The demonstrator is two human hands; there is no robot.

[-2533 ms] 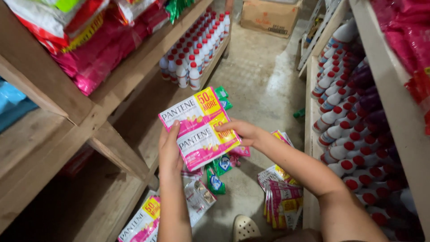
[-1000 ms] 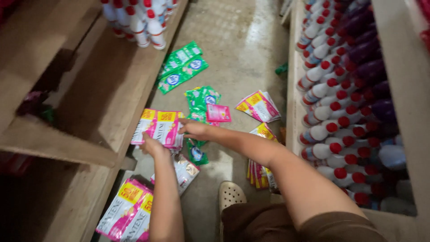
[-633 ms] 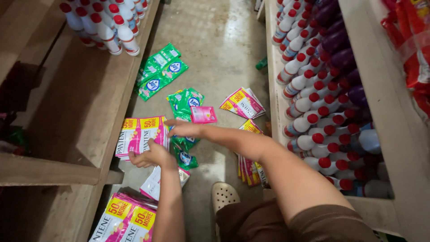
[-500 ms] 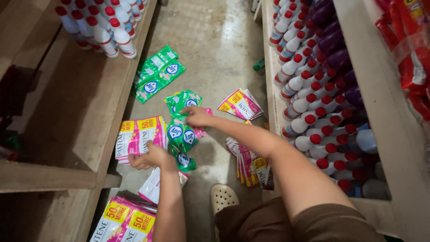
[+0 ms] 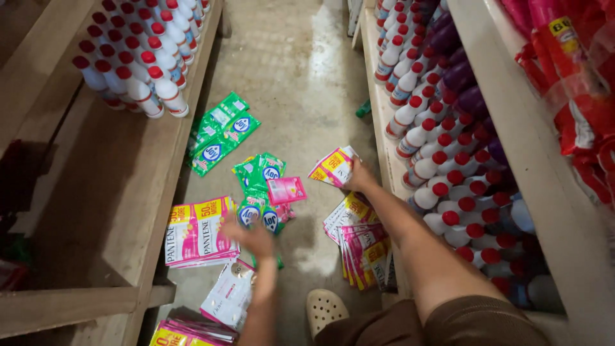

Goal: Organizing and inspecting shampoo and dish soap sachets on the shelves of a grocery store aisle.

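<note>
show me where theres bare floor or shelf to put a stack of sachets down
Free: the floor aisle beyond the green sachets, and the wooden shelf between the white bottles and the pink sachet stack under the left hand. Crowded: the floor around both hands; the right hand grips a pink-yellow sachet pack.

Red-capped white bottles (image 5: 138,67) on wooden shelves (image 5: 96,192)

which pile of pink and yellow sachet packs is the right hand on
The small fanned stack beside the right-hand shelf, under the right hand. The left hand holds a bigger stack; another pile lies untouched.
</note>
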